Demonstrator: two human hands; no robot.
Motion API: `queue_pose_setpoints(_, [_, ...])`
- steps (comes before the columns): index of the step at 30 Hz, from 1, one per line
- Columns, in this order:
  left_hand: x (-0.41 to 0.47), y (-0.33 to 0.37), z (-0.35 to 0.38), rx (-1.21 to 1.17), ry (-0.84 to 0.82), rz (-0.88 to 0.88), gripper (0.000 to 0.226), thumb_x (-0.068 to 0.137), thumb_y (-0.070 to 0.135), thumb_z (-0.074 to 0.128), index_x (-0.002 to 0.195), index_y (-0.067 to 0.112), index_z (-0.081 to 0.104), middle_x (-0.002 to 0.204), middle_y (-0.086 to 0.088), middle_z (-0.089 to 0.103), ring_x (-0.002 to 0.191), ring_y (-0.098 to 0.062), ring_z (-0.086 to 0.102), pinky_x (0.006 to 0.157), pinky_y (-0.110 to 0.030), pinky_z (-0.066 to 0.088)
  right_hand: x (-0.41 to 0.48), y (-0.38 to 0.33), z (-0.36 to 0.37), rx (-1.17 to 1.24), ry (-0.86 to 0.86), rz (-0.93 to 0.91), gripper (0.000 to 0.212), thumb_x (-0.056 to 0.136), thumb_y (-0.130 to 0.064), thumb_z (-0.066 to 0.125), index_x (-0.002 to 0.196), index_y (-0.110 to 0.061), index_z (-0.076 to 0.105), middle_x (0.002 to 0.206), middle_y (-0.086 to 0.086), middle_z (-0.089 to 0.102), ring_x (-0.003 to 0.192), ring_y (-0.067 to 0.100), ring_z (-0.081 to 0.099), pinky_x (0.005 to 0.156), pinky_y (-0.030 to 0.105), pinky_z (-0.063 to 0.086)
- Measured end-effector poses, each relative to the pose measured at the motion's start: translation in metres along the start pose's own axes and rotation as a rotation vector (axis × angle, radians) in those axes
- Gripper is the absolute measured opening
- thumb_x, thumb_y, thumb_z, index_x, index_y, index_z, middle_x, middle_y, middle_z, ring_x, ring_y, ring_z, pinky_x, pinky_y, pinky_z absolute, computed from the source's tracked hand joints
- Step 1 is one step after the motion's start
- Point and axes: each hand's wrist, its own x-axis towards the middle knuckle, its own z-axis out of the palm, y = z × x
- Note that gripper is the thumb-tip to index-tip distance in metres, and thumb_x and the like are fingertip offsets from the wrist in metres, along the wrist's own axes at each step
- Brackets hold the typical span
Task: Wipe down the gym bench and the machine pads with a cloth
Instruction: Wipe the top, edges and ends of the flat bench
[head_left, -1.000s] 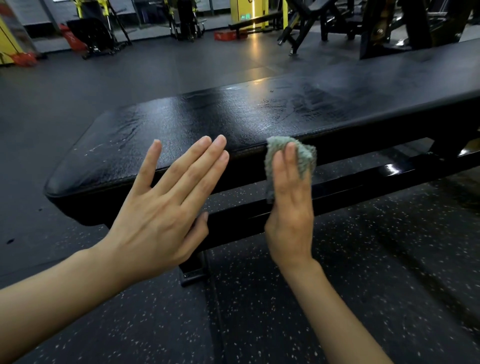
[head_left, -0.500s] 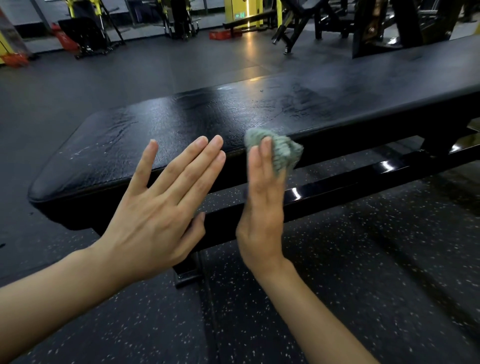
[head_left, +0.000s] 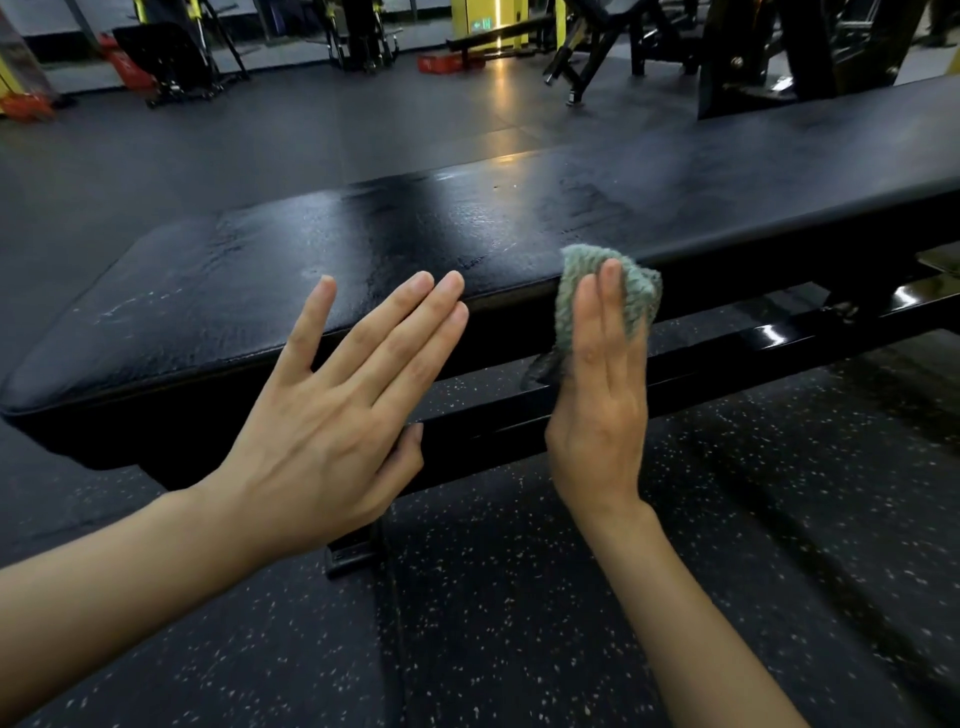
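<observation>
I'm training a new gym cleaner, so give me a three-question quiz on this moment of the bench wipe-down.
1. True or false: the right hand presses the cloth against the near edge of the bench.
2. Which hand has no cloth? A. left hand B. right hand
3. Fill in: the cloth's colour is ___.
Key: 1 true; 2 A; 3 grey-green.

Open floor (head_left: 519, 623) lies before the bench (head_left: 415, 249); its frame rail (head_left: 727, 353) crosses the gap underneath.
</observation>
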Motion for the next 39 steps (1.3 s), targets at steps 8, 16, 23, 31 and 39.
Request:
queue_pose_setpoints(8, [0.016,0.012,0.003,0.013,-0.007,0.006,0.077,0.084,0.022,0.055,0.154,0.003,0.029,0.164,-0.010,0.021,0.152,-0.023,0.021,0.123,-0.050,0.001,0.019,0.020,-0.022,0.150,0.063,0.165,0.054,0.098,0.015,0.036,0.149,0.004,0.021,0.157,0.011,0.017,0.151,0.017,0.007,0.124,0.044,0.007])
queue_pose_setpoints(16, [0.032,0.028,0.005,0.027,-0.023,-0.010,0.081,0.082,0.023,0.053,0.156,0.004,0.026,0.165,-0.009,0.018,0.152,-0.022,0.019,0.122,-0.051,0.004,0.002,-0.019,-0.004,0.294,-0.077,0.023,0.048,0.098,0.011,0.038,0.145,0.010,0.029,0.157,0.012,0.025,0.152,0.026,0.013,0.123,0.050,0.011])
queue_pose_setpoints(23, [0.036,0.031,0.005,0.027,-0.036,-0.006,0.081,0.081,0.023,0.055,0.155,0.004,0.028,0.165,-0.009,0.019,0.152,-0.022,0.018,0.122,-0.052,0.007,0.003,0.011,-0.012,0.023,-0.048,-0.077,0.058,0.097,0.010,0.044,0.150,-0.007,0.026,0.156,0.002,0.029,0.144,0.031,0.035,0.119,0.052,0.028])
queue_pose_setpoints(31, [0.039,0.031,0.005,0.021,-0.058,0.010,0.080,0.082,0.022,0.056,0.155,0.004,0.028,0.165,-0.009,0.018,0.153,-0.021,0.017,0.123,-0.050,0.008,0.016,0.064,-0.039,-0.065,0.022,0.074,0.050,0.102,0.006,0.033,0.151,0.000,0.026,0.157,0.017,0.029,0.149,0.026,0.020,0.122,0.050,0.018])
queue_pose_setpoints(39, [0.042,0.033,0.006,-0.009,-0.067,0.008,0.077,0.087,0.026,0.053,0.156,0.005,0.026,0.165,-0.008,0.018,0.153,-0.021,0.016,0.123,-0.050,0.008,0.029,0.053,-0.040,0.132,0.088,0.222,0.053,0.098,0.016,0.034,0.149,0.009,0.021,0.158,0.018,0.014,0.150,0.029,0.010,0.123,0.054,0.010])
